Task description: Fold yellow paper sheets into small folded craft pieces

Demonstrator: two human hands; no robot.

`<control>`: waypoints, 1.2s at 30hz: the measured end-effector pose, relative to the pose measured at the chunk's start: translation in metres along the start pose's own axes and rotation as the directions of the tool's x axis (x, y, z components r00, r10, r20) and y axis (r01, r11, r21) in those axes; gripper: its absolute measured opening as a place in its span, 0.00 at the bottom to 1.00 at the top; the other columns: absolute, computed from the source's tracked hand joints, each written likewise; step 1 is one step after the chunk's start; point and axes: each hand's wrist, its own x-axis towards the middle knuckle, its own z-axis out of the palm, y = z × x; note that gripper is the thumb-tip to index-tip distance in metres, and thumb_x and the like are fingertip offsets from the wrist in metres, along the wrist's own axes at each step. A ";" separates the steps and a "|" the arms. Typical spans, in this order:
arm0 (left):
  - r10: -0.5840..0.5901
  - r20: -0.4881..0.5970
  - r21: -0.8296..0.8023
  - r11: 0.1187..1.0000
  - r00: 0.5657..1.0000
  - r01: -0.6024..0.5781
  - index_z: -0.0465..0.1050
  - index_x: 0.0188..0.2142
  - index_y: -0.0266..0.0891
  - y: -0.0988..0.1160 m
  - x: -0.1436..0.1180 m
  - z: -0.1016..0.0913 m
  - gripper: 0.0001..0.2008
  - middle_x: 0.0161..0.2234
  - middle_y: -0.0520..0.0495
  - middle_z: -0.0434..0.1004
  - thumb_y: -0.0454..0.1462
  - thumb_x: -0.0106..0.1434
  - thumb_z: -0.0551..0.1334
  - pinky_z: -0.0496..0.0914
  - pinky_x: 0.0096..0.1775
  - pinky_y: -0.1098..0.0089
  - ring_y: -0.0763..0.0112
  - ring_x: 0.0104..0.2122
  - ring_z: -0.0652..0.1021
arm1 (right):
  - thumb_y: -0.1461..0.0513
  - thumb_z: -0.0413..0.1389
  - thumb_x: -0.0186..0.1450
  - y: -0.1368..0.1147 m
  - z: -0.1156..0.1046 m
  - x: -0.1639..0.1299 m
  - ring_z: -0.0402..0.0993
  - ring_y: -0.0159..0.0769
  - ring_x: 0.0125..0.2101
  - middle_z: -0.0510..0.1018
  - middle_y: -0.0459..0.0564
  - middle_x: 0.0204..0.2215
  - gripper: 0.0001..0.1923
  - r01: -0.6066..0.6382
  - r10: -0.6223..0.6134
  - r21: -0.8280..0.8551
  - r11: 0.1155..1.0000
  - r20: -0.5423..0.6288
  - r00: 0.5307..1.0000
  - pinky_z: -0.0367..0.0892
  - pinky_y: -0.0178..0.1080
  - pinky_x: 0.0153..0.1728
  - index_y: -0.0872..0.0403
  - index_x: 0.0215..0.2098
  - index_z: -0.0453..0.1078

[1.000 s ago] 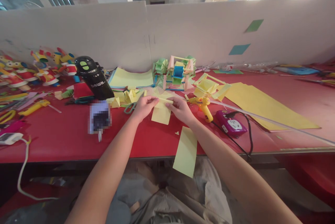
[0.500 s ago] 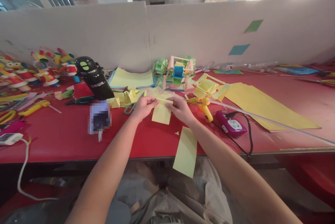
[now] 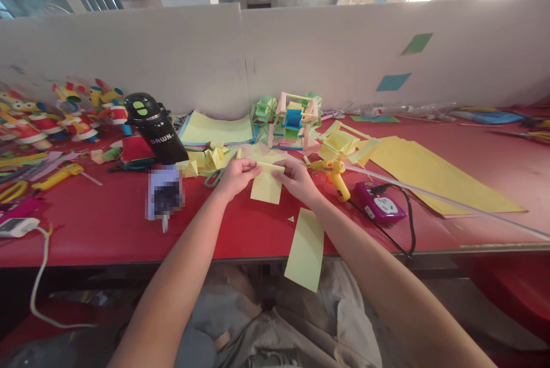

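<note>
A pale yellow sheet of paper (image 3: pixel 266 187) is pinched along its top edge between both hands, above the red table. My left hand (image 3: pixel 239 176) grips its upper left corner, thumb and fingers closed. At the upper right, my right hand (image 3: pixel 296 179) holds the same edge. The sheet's lower part hangs toward me. A second yellow paper strip (image 3: pixel 306 247) lies beneath my right forearm and juts past the table's front edge. Close to my right hand is a yellow glue gun (image 3: pixel 334 175). Green-handled scissors (image 3: pixel 213 177) lie partly hidden beside my left hand.
Behind the hands stands a paper-and-stick model (image 3: pixel 294 118). A black bottle (image 3: pixel 157 130) and a blurred-out device (image 3: pixel 165 192) are at left. To the right sit a purple power socket (image 3: pixel 380 203) with a cord and large yellow sheets (image 3: pixel 442 176). A white partition (image 3: pixel 172 58) rises behind.
Both hands keep nearly the same place and hold on the paper. The view has shifted very slightly; nothing else has visibly moved.
</note>
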 end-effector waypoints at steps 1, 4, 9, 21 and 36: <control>0.000 0.003 0.002 1.000 1.000 0.000 0.79 0.34 0.36 0.000 0.000 0.000 0.18 0.35 0.42 0.83 0.45 0.48 0.74 0.75 0.45 0.59 0.57 0.39 0.81 | 0.49 0.62 0.60 0.000 0.000 0.000 0.77 0.40 0.36 0.79 0.50 0.34 0.18 0.001 -0.001 -0.004 1.000 0.000 1.000 0.73 0.42 0.36 0.53 0.40 0.71; -0.006 0.017 0.007 1.000 1.000 0.006 0.80 0.34 0.36 0.001 -0.001 0.000 0.16 0.35 0.41 0.84 0.45 0.50 0.73 0.75 0.45 0.58 0.57 0.39 0.82 | 0.49 0.62 0.60 -0.001 0.000 0.000 0.76 0.39 0.34 0.79 0.50 0.34 0.18 0.007 -0.007 -0.011 1.000 0.010 1.000 0.71 0.40 0.34 0.53 0.40 0.72; -0.031 0.121 0.017 0.999 0.992 0.030 0.80 0.35 0.36 0.009 -0.006 0.004 0.19 0.33 0.42 0.84 0.47 0.49 0.74 0.75 0.45 0.56 0.56 0.37 0.82 | 0.46 0.61 0.60 -0.008 0.001 -0.001 0.70 0.34 0.29 0.77 0.49 0.31 0.19 0.046 -0.044 -0.138 0.989 0.024 0.999 0.65 0.36 0.28 0.54 0.36 0.74; -0.073 0.149 0.080 0.995 0.986 0.062 0.79 0.34 0.36 0.009 -0.008 0.007 0.20 0.32 0.43 0.84 0.46 0.46 0.75 0.74 0.43 0.60 0.57 0.37 0.82 | 0.43 0.60 0.60 -0.008 0.001 -0.001 0.61 0.31 0.23 0.71 0.45 0.23 0.22 0.033 -0.031 -0.136 0.990 0.017 0.999 0.56 0.36 0.24 0.53 0.28 0.71; -0.048 0.267 0.071 0.997 0.962 0.030 0.63 0.46 0.39 0.010 -0.011 0.006 0.27 0.24 0.52 0.77 0.44 0.53 0.73 0.65 0.30 0.71 0.69 0.26 0.76 | 0.44 0.59 0.60 -0.010 0.001 -0.001 0.58 0.29 0.24 0.68 0.44 0.21 0.23 0.007 0.006 -0.164 0.986 0.081 0.997 0.54 0.36 0.26 0.56 0.27 0.72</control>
